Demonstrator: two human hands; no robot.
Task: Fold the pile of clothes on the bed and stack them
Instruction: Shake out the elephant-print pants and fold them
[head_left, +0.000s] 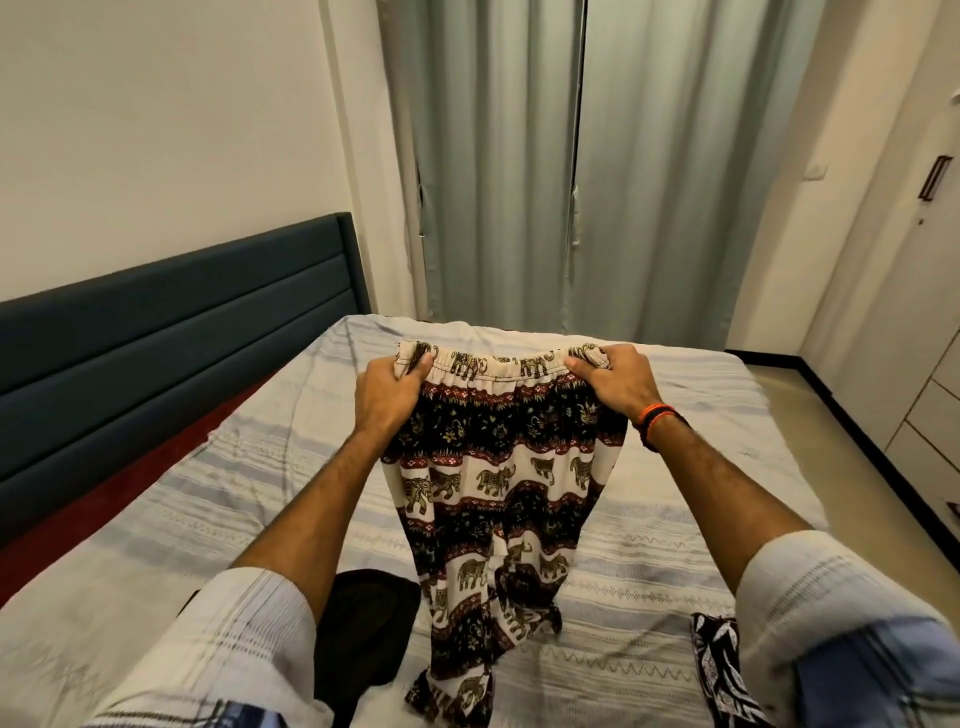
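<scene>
I hold up a pair of elephant-print trousers (498, 483), cream and black with red bands, by the elastic waistband. My left hand (389, 395) grips the waistband's left end and my right hand (613, 379) grips its right end. The legs hang down and their hems touch the bed (675, 519). A black garment (363, 623) lies on the bed below my left forearm. Partly hidden under my right sleeve at the lower right is a black-and-white patterned cloth (722, 670).
The bed has a pale striped cover and a dark blue headboard (171, 322) on the left. Grey-green curtains (571, 166) hang behind the bed. A strip of floor (841, 415) and pale cabinet fronts (924, 405) run along the right.
</scene>
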